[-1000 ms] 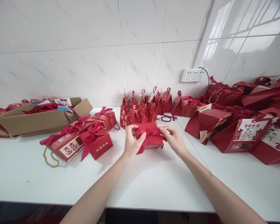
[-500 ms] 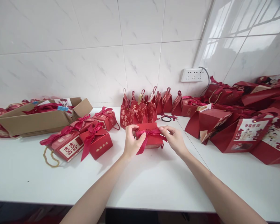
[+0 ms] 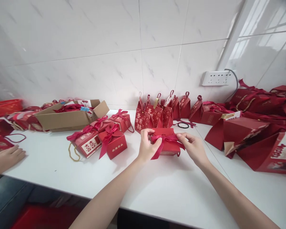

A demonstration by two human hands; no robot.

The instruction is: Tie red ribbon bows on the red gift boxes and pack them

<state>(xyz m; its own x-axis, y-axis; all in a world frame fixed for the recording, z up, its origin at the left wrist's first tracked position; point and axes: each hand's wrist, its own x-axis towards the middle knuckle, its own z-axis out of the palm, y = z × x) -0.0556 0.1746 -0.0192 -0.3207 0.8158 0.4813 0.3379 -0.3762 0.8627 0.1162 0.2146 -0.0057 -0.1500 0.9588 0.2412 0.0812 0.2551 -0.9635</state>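
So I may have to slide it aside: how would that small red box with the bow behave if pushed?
The red box looks like thin folded card, so probably light and easily dented. Its flat base likely slides on the smooth white table.

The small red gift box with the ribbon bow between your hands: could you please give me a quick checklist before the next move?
1. Small red cardboard gift box resting flat on the white table: ok.
2. Left hand pinching the dark red ribbon bow: ok.
3. Right hand gripping the bow's other side: ok.
4. Bow knot tight: cannot tell.
5. Another person's hand well away: ok.
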